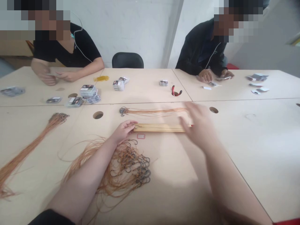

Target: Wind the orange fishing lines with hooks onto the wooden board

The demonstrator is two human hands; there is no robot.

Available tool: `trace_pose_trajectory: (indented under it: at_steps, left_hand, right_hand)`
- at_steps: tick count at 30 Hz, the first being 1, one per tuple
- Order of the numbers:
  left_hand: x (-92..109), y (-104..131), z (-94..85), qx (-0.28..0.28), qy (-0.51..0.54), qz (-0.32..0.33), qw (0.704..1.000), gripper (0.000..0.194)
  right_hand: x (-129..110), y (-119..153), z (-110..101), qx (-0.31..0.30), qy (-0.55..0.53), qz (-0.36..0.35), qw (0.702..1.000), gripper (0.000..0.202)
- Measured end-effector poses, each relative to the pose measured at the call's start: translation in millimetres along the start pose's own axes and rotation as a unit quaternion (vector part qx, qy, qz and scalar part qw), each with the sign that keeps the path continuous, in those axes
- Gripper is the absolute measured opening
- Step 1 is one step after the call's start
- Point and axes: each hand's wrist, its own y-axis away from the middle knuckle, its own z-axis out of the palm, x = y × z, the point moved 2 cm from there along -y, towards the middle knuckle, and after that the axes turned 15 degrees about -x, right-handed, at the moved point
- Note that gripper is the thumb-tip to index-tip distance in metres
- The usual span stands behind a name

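Head view: wooden board [161,129] lies crosswise between the two hands, a dark fishing hook [138,126] at its left end beside the fingertips and a thin line running along it toward the right hand. Left hand [124,132] has thumb and fingers closed on that left end, probably to steady the board and keep the hook end in place. Right hand [198,128] is blurred over the far end, thumb and fingers apart; can't tell if it touches board or line. Small red-bordered label [141,136] sits just right of the left hand, on the near side of the board.

Loose heap of hooks on orange lines [131,161] lies below the left hand, partly under the forearm, likely there for easy reach. Neater bundle [123,111] is stretched out beyond the board, hooks all at one end, which seems to keep the lines from tangling. Another long bundle [44,132] lies well left of the left hand.

Farther out: red-handled pliers [173,91] stand in a table hole beyond the right hand, presumably parked there; stacked packs [87,90] are beyond the left hand. Two co-workers sit opposite, hands on small items.
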Motion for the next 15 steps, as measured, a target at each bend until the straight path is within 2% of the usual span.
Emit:
trace_pose_trajectory:
  at_steps: [2, 3, 4, 6, 9, 15]
  left_hand:
    - [-1.8, -0.6, -1.7, -0.007, -0.014, 0.005, 1.0, 0.031]
    - [-2.9, -0.9, -2.7, -0.011, -0.024, 0.008, 1.0, 0.032]
    - [-3.8, -1.2, -3.7, -0.014, -0.034, 0.011, 0.999, 0.033]
    - [-5.4, -1.8, -5.3, -0.017, -0.052, 0.013, 0.998, 0.034]
    - [-6.1, -2.1, -5.8, -0.023, -0.08, 0.009, 0.997, 0.035]
    - [-2.6, 2.6, -1.7, -0.054, -0.085, 0.016, 0.995, 0.037]
  right_hand:
    - [-47.2, -11.8, 38.3, -0.059, -0.011, -0.109, 0.992, 0.045]
    - [-64.2, -15.3, 57.7, -0.096, -0.004, -0.143, 0.985, 0.045]
    - [-76.2, -17.3, 75.2, -0.127, 0.005, -0.164, 0.978, 0.046]
    - [-87.4, -18.0, 100.0, -0.151, 0.019, -0.184, 0.971, 0.046]
    - [-82.8, -15.8, 114.6, -0.162, 0.031, -0.17, 0.972, 0.043]
    - [-72.5, -12.3, 115.8, -0.174, 0.037, -0.162, 0.97, 0.044]
